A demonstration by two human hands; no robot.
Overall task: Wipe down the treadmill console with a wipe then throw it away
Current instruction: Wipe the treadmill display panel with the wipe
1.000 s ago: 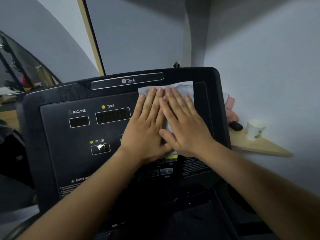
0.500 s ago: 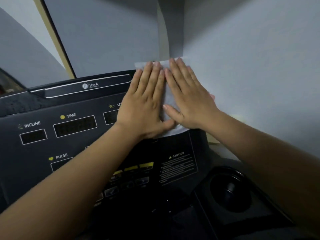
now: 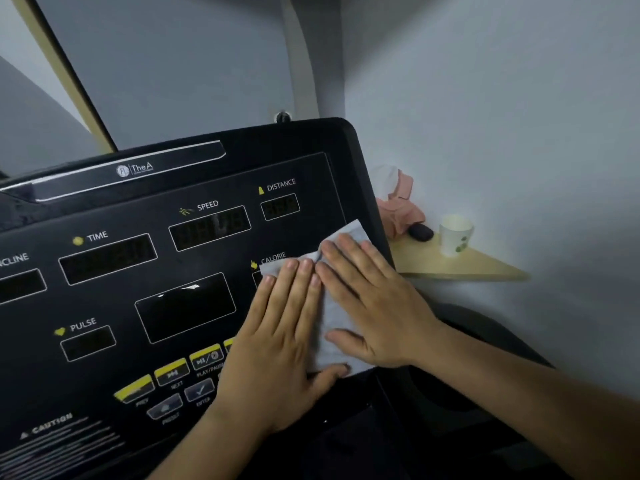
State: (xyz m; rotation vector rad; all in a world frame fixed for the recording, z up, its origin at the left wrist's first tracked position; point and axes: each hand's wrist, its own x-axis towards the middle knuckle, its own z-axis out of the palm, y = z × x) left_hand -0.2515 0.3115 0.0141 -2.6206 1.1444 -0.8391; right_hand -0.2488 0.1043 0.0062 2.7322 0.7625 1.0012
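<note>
The black treadmill console fills the left and middle of the head view, with labelled display windows and yellow buttons. A white wipe lies flat on its right side, over the CALORIE window. My left hand and my right hand lie side by side on the wipe, palms down and fingers straight, pressing it against the panel. Most of the wipe is hidden under my hands; its top corner and a strip between them show.
A wooden corner shelf on the grey wall to the right carries a white paper cup, a small black object and a pink item. A dark cup holder sits below the console's right edge.
Both hands have slid the wipe down from the console's top right edge to its lower right part, near the CALORIE window. The camera view has shifted too.
</note>
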